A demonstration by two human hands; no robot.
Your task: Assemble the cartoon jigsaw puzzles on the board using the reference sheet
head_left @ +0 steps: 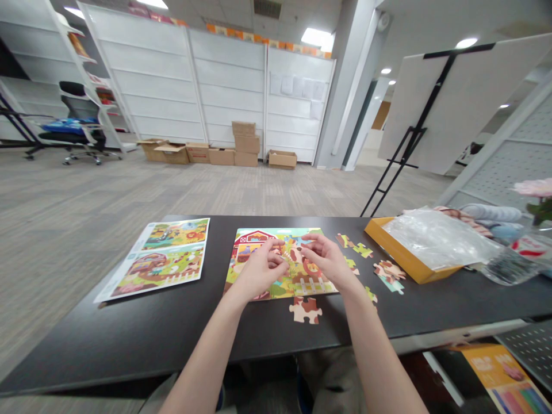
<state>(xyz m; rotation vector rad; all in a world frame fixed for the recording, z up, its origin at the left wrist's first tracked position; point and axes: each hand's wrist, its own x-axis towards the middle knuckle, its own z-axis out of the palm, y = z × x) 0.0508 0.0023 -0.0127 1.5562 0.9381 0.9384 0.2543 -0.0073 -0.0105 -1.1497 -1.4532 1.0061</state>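
Note:
A farm-scene jigsaw puzzle (310, 284) with a red barn and a white fence lies on the dark table. Over its left half is my left hand (264, 269), fingers curled, with a gap between thumb and forefinger and nothing clear in them. My right hand (326, 260) is above the right half, its fingers bent around the edge of a brown-and-cream puzzle piece (296, 254). How firmly it grips that piece is partly hidden. Just below the puzzle lies a loose cow-patterned piece (306, 310). More loose pieces (388, 272) lie to the right, some overlapping.
A printed picture sheet (172, 257) lies at the left of the table (142, 339). On the right stand a yellow box tray (399, 253) holding clear plastic wrap (440, 236), and a clear plastic bag (513, 264). Cardboard boxes (222, 156) line the far shelves.

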